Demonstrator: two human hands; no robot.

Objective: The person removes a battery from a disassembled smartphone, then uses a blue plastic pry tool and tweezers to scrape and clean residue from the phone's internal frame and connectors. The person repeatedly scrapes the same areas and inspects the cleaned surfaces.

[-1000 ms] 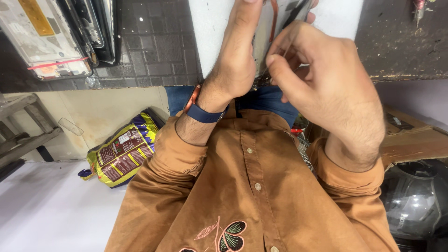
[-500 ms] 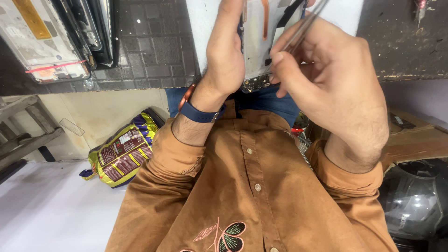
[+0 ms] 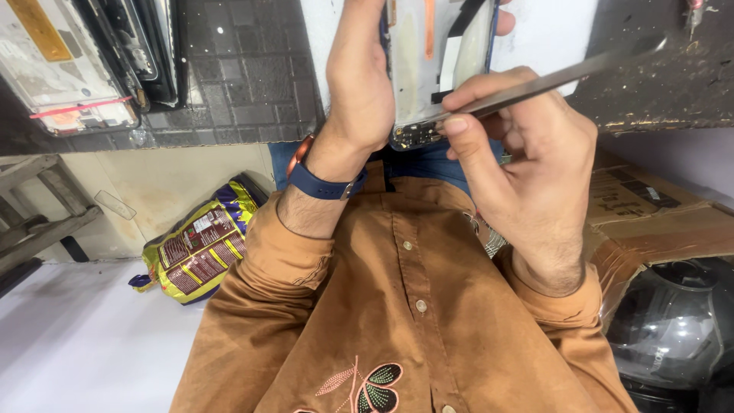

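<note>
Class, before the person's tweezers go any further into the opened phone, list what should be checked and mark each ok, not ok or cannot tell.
1. Left hand grips the opened phone firmly: ok.
2. Right hand pinches the metal tweezers: ok.
3. Tweezer tips at the phone's lower edge: ok.
4. Tips closed on a part: cannot tell.
5. Phone resting on the dark tiled worktop: cannot tell.

Bright, even indoor light; soft shadows under forearms; sharp centre, slight wide-angle stretch at edges.
</note>
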